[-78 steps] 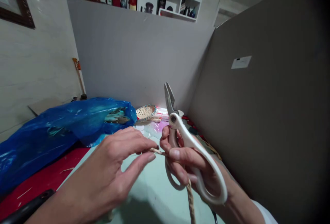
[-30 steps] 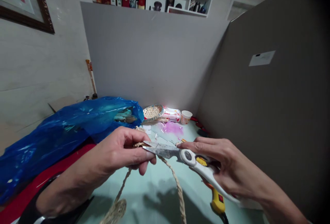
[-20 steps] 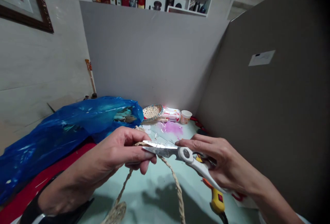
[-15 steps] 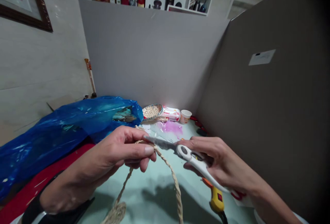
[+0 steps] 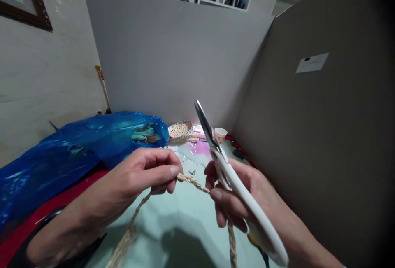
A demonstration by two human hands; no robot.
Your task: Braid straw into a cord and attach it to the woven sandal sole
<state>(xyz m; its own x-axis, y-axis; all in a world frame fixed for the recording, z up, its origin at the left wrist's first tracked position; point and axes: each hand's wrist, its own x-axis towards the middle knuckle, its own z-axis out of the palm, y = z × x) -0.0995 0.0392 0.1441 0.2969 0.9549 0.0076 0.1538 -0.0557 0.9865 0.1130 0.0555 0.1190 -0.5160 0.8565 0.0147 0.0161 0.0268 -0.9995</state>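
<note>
My left hand [image 5: 151,173] pinches a tan twisted straw rope [image 5: 194,183] between thumb and index finger. A looser tail of fibre hangs below that hand. Across a short span, my right hand [image 5: 237,194] grips the same rope with thumb and fingertips, and the rope's other length drops beneath it. White-handled scissors [image 5: 243,206] rest in the right hand too, their closed-looking blades pointing up and away from the rope. Part of a yellow tool [image 5: 255,241] shows under the right hand, mostly hidden.
A blue plastic bag [image 5: 101,136] with bundled material lies at left over something red. Behind the hands are a woven basket [image 5: 180,131] and a paper cup [image 5: 220,134] on the pale table [image 5: 185,218]. Grey panels [image 5: 173,62] stand at the back and right.
The scissors have swung from lying against the rope at my left fingers to pointing upward. My right fingers have taken hold of the rope.
</note>
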